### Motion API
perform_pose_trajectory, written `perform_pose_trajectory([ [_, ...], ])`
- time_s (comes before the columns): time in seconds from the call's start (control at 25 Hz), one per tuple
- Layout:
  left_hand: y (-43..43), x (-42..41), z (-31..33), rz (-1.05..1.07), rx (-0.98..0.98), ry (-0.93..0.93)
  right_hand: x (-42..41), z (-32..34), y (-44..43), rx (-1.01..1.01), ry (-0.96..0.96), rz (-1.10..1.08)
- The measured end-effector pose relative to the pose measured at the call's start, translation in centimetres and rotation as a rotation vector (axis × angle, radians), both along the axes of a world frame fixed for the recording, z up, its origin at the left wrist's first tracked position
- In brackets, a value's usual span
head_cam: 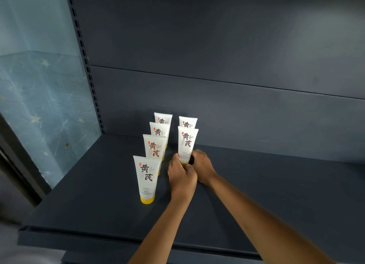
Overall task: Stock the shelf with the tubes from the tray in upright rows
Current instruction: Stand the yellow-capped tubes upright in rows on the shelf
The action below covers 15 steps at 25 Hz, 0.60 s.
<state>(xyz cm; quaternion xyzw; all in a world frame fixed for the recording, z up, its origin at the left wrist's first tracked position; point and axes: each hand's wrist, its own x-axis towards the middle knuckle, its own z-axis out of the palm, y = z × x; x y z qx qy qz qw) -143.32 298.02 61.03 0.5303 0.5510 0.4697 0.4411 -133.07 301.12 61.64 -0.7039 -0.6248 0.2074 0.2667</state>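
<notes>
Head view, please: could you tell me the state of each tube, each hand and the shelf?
Left row of four tubes, upright, caps down.
Rear right tube, upright.
Front right tube, upright, held low by both hands.
Left hand, grips front right tube.
Right hand, grips front right tube.
Shelf, bearing six tubes.

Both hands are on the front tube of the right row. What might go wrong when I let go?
1. The held tube stands cap-down; if the left hand and right hand release unevenly, it may tip into the tube behind.
2. The left hand is close to the front-left tube; withdrawing could knock it into its row.
</notes>
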Motion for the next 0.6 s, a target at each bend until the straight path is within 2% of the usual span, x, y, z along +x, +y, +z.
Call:
perform_pose_trajectory([
  [0.6, 0.01, -0.10, 0.35, 0.003, -0.019, -0.041, -0.31, 0.50, 0.72, -0.086, -0.054, -0.041],
])
